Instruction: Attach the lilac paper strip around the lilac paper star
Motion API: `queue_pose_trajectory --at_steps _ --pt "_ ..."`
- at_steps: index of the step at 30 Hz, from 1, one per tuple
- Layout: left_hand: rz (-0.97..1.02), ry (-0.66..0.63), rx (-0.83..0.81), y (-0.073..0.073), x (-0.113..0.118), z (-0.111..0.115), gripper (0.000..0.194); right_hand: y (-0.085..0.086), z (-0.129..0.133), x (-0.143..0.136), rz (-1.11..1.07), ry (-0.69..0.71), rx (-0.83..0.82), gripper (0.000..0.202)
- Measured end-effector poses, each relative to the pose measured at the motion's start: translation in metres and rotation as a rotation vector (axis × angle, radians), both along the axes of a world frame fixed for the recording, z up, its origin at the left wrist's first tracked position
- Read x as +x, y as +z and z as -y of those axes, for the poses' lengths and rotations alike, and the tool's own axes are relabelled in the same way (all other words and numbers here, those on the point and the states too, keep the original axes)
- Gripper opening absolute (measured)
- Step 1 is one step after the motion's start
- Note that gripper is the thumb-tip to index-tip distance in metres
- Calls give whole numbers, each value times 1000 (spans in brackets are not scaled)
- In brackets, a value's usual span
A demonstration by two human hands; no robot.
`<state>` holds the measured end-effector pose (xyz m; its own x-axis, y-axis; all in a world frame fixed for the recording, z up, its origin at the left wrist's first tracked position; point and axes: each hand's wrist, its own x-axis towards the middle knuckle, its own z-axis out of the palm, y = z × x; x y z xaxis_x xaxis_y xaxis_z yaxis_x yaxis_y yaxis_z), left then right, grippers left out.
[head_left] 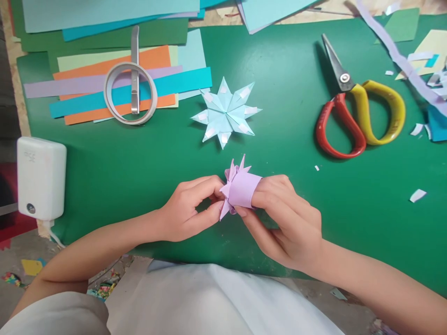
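Between my hands is a purple paper ring with a spiky folded flower (244,188) on its left side. My left hand (195,207) pinches the pointed petals with thumb and finger. From the right, my right hand (289,216) has its fingers inside the ring and its thumb against the lower outside edge. Just beyond them, a light blue folded paper star (226,113) lies flat, with small white pieces on its points.
Scissors (344,86) with red and yellow handles lie at right near paper scraps (417,195). At left are coloured paper strips (188,81), a tape roll (152,100), metal tweezers or clip (134,46) and a white power bank (42,177). Paper sheets (111,16) lie along the back.
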<state>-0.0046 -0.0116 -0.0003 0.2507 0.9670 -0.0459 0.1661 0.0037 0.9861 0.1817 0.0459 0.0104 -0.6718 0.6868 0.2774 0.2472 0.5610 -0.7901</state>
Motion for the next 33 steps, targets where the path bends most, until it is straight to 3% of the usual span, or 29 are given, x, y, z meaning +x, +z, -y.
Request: queue_pose_trajectory --at_steps 11,16,33 --pt "87 42 -117 -2 -1 2 10 6 1 1 20 -53 -29 16" --pt "108 67 -106 -1 1 0 11 8 2 3 1 -49 -83 13" --pt "80 22 -76 1 0 -2 8 7 0 5 32 14 -46 16"
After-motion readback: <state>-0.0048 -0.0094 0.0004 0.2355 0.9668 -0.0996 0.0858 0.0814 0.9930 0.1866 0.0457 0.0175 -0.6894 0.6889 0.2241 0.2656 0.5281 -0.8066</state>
